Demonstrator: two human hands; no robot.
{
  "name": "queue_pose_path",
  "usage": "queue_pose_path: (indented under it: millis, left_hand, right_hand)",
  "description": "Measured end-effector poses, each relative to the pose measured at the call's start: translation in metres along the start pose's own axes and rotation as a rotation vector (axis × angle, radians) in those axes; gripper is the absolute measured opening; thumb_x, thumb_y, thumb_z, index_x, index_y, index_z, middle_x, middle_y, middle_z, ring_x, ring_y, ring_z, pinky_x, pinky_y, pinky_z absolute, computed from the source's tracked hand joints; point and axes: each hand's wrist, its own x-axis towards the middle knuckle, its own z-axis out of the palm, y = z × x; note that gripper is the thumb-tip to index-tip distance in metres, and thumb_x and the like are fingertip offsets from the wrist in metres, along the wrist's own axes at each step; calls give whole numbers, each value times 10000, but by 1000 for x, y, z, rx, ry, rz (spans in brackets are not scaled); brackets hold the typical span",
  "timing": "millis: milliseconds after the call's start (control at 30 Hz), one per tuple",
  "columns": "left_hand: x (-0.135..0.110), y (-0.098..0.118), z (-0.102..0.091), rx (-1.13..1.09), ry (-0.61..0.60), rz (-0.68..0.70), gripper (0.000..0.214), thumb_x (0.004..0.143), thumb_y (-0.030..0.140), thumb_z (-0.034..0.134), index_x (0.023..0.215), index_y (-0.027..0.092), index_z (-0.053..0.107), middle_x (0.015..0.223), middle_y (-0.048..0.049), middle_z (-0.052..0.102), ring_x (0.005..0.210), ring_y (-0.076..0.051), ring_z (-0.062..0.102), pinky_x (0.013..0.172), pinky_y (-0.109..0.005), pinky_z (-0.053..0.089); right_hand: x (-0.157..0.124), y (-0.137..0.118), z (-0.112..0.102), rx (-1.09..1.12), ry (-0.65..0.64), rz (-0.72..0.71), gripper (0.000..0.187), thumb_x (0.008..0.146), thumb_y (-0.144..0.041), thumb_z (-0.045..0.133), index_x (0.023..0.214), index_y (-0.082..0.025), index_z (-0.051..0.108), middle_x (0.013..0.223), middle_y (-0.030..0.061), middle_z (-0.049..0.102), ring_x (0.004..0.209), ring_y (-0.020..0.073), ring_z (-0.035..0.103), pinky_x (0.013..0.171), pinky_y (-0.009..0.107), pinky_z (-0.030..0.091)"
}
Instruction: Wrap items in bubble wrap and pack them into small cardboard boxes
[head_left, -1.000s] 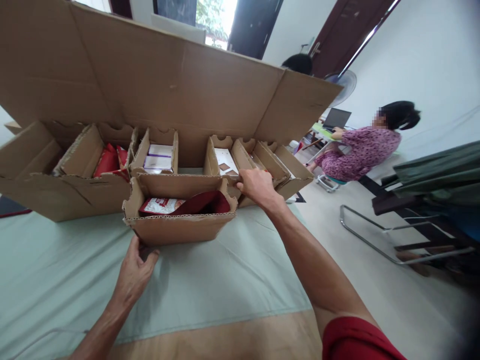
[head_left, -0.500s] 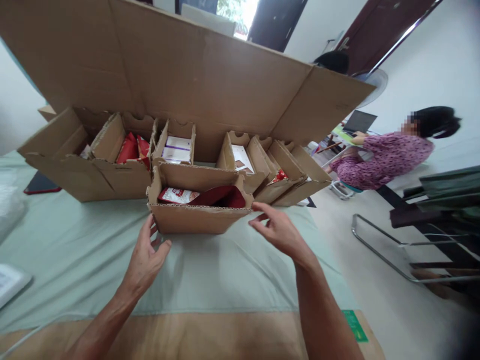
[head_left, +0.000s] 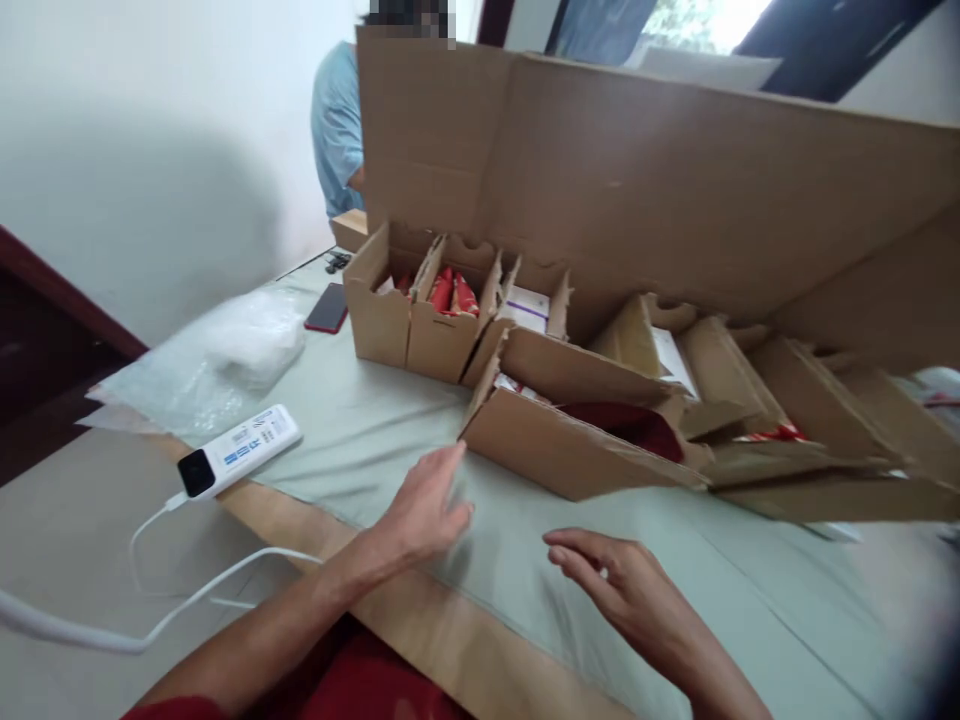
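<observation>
A cardboard bin (head_left: 570, 440) sits in front of a row of similar bins, holding a dark red item (head_left: 626, 425) and a printed packet (head_left: 517, 385). My left hand (head_left: 427, 505) is at the bin's near left corner, thumb apart from the fingers and nothing held; whether a fingertip touches the cardboard I cannot tell. Lower and to the right, my right hand (head_left: 626, 580) hovers over the green cloth (head_left: 510, 540), away from the bin. Its fingers are loosely curved, with a small gap to the thumb, and hold nothing.
Bins behind hold red packets (head_left: 454, 292) and white boxes (head_left: 527, 308), before a tall cardboard panel (head_left: 637, 180). On the left lie a phone (head_left: 327, 308), bubble wrap (head_left: 247, 345) and a white power bank (head_left: 240, 450) with a cable (head_left: 217, 585). A person (head_left: 337, 125) is behind the panel.
My view has swung left. My right hand has drawn back from the bin's right end toward me. My left hand stays near its left corner.
</observation>
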Motion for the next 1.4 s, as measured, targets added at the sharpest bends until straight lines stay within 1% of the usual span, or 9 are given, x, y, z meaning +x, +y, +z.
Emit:
queue_pose_path:
  millis: [200, 467, 633, 767, 900, 1067, 1133, 1233, 1400]
  left_hand:
    - [-50, -22, -7, 231, -190, 118, 637, 811, 288, 694, 1428, 194, 568, 1595, -176, 470, 1524, -396, 349, 1253, -645, 271]
    - [-60, -58, 12, 228, -100, 183, 491, 879, 303, 630, 1345, 151, 622, 1607, -172, 451, 1562, -379, 282, 1290, -581, 260]
    - [-51, -67, 15, 103, -114, 223, 580, 815, 252, 639, 1391, 188, 615, 1588, -150, 481, 1529, -359, 347, 1306, -561, 233]
    - [-51, -64, 13, -21, -64, 216, 619, 772, 173, 613, 1391, 194, 637, 1551, -152, 527, 1506, -363, 379, 1288, -570, 271]
    - [-52, -58, 9, -253, 5, 112, 585, 749, 131, 621, 1324, 214, 687, 1519, -143, 565, 1450, -359, 463, 1240, -574, 353]
    - [-49, -55, -17, -979, 205, -200, 648, 804, 276, 718, 1437, 229, 591, 1500, -153, 602, 1440, -345, 512, 1232, -556, 362]
    - [-45, -52, -32, -1286, 240, -275, 602, 741, 363, 797, 1320, 255, 673, 1395, -118, 685, 1391, -359, 564, 1185, -543, 428]
    - [-41, -43, -44, -1322, 197, -347, 595, 721, 618, 775, 1188, 252, 734, 1224, -100, 763, 1288, -372, 640, 1101, -530, 515]
    - [-47, -29, -16, -1095, 82, -431, 656, 663, 490, 878, 1243, 231, 711, 1126, -105, 785, 1197, -351, 696, 1050, -482, 563]
  right_hand:
    - [108, -128, 52, 49, -68, -422, 255, 1012, -298, 557, 1010, -277, 812, 963, 30, 819, 890, 222, 767, 828, 328, 576]
    - [285, -261, 139, -316, -42, -657, 229, 1057, -251, 550, 1187, -222, 737, 1257, 68, 749, 1183, 235, 664, 951, 330, 497]
    - [336, -299, 189, -429, -11, -658, 271, 1006, -326, 642, 1199, -142, 692, 1322, 155, 696, 1229, 296, 607, 1037, 433, 449]
    - [356, -296, 191, -314, 45, -531, 254, 1075, -218, 468, 1107, -149, 710, 1238, 129, 737, 1170, 254, 648, 1026, 421, 440]
    - [322, -265, 148, 366, 265, -457, 187, 1025, -272, 556, 1026, -175, 716, 1105, 55, 768, 1004, 182, 671, 911, 297, 484]
    - [199, -182, 95, 1010, 233, -169, 304, 893, -497, 735, 828, -204, 689, 700, -13, 681, 667, 144, 628, 667, 262, 478]
    - [143, -143, 93, 1129, 214, 33, 375, 819, -546, 810, 777, -199, 675, 656, -12, 654, 612, 139, 615, 608, 255, 456]
    - [71, -91, 105, 1203, 289, 295, 455, 735, -589, 871, 715, -187, 660, 632, -2, 642, 576, 127, 573, 562, 246, 437]
    - [-5, -44, 132, 1193, 484, 528, 543, 665, -656, 881, 619, -190, 608, 591, -21, 578, 547, 116, 490, 529, 251, 405]
